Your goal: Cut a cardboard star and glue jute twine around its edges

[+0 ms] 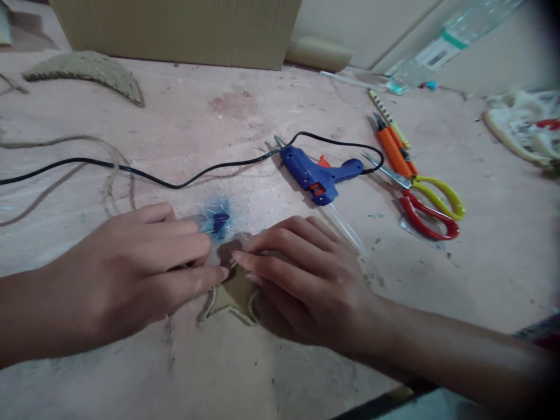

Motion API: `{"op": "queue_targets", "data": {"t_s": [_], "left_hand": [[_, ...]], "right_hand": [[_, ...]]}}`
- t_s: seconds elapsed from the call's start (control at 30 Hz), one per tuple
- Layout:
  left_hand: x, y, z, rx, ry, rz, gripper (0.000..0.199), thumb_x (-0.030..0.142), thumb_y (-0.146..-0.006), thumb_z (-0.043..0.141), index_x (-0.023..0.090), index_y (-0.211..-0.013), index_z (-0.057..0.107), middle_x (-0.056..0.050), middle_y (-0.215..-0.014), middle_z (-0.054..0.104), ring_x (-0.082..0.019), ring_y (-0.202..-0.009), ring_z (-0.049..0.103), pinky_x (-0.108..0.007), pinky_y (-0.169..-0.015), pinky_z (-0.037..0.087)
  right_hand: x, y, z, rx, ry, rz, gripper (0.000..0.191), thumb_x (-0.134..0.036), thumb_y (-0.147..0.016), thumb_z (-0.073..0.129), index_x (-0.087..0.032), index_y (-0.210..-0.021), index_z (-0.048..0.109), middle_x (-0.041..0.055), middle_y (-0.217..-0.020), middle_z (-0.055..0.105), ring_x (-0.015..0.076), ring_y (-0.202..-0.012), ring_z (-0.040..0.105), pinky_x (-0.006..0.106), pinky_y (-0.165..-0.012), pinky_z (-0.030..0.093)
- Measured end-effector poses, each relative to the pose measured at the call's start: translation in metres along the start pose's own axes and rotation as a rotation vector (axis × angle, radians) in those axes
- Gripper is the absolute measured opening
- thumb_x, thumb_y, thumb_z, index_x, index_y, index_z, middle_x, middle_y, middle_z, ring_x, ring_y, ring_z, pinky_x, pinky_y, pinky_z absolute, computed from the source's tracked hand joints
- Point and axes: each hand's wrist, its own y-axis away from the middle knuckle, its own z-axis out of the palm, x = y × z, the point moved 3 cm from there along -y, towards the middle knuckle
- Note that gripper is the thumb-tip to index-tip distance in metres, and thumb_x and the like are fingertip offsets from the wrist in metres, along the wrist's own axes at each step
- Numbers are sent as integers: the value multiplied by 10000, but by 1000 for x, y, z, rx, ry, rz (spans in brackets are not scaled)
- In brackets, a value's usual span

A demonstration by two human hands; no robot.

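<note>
A small cardboard star (231, 294), its edge lined with twine, lies on the table between my hands. My left hand (151, 268) is closed at the star's left side, its forefinger tip on the upper part. From the other side my right hand (312, 280) pinches the star near its top point, where the fingertips of both hands come close together. Fingers cover the star's upper and right parts. Just beyond them is a blue smear (220, 221) on the table, with shiny strands around it.
A blue glue gun (310, 175) with a black cord (175, 185) lies beyond my hands. To the right are scissors (431, 204), an orange cutter (394, 151) and a plastic bottle (450, 46). A twine-covered crescent (87, 67) and a cardboard box (175, 29) are at the back.
</note>
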Motion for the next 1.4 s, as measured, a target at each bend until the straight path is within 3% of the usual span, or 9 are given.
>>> {"op": "queue_targets", "data": {"t_s": [0.4, 0.53, 0.77, 1.03, 1.27, 1.4], "left_hand": [[4, -4, 0, -40, -108, 94, 288, 131, -1161, 453, 226, -1181, 725, 55, -822, 609, -175, -738, 525, -409, -730, 316], [8, -8, -1, -31, -88, 89, 237, 163, -1156, 488, 187, -1210, 718, 18, -857, 667, -189, -738, 552, -428, -712, 324], [12, -10, -2, -17, -89, 96, 262, 134, -1157, 465, 189, -1055, 700, 13, -846, 646, -195, -737, 521, -437, -711, 310], [13, -7, 2, -41, -72, 82, 267, 126, -1130, 441, 155, -1213, 693, -1, -921, 683, -207, -790, 560, -446, -725, 314], [15, -11, -2, 1, -46, 82, 236, 152, -1123, 496, 139, -1212, 714, -8, -903, 688, -211, -796, 565, -427, -752, 330], [14, -12, -5, -7, -37, 83, 219, 145, -1131, 496, 151, -1212, 700, 1, -918, 701, -209, -808, 576, -420, -768, 340]], "right_hand": [[-4, 0, -1, -26, 115, -86, 187, -188, -1095, 605, -97, -1181, 745, 111, -1101, 835, 262, -914, 641, 433, -715, 439], [-3, 1, -1, -9, 119, -76, 175, -185, -1060, 641, -107, -1173, 749, 103, -1085, 837, 254, -896, 645, 433, -715, 439], [-5, 3, -3, 39, 115, -19, 251, -86, -976, 701, -120, -1222, 740, 79, -1093, 855, 229, -902, 698, 410, -731, 511], [-4, 2, -2, 14, 123, -61, 119, -127, -1010, 685, -116, -1115, 740, 96, -1027, 813, 241, -872, 648, 422, -705, 469], [-6, 0, -2, -56, 149, -77, 144, -156, -1062, 636, -116, -1168, 724, 90, -1025, 799, 258, -901, 626, 438, -774, 497], [-5, 0, -3, 10, 123, -10, 158, -107, -1013, 610, -133, -1146, 692, 86, -1047, 808, 246, -895, 645, 424, -755, 498]]}}
